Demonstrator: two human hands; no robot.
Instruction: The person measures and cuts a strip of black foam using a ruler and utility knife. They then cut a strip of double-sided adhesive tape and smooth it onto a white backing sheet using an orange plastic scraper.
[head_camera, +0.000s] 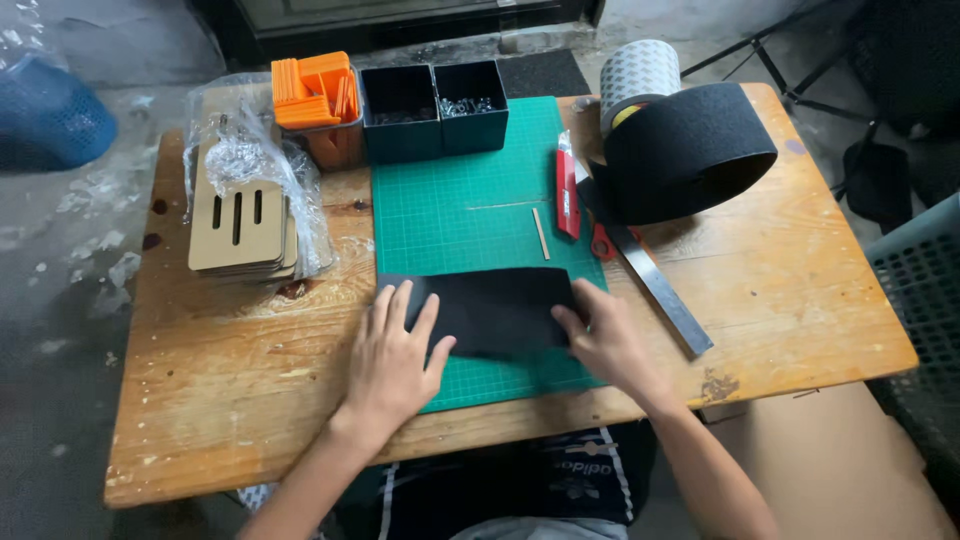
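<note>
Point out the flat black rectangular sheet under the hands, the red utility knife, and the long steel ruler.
Flat black rectangular sheet (500, 310), head view: bare middle between the hands.
Red utility knife (567, 195), head view: middle of its handle.
Long steel ruler (665, 298), head view: lower half of the blade.

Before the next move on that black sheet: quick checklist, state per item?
1. Black sheet lies flat on the green cutting mat: ok.
2. Left hand presses flat on the sheet's left end: ok.
3. Right hand touches the sheet's right edge: ok.
4. Red utility knife lies on the mat apart from both hands: ok; whether its blade is out, cannot tell.
5. Steel ruler lies off the sheet, aslant beside the mat: not ok if a straight edge is wanted.
6. Black roll rests partly on the ruler's far end: not ok, it may hinder lifting the ruler.
</note>
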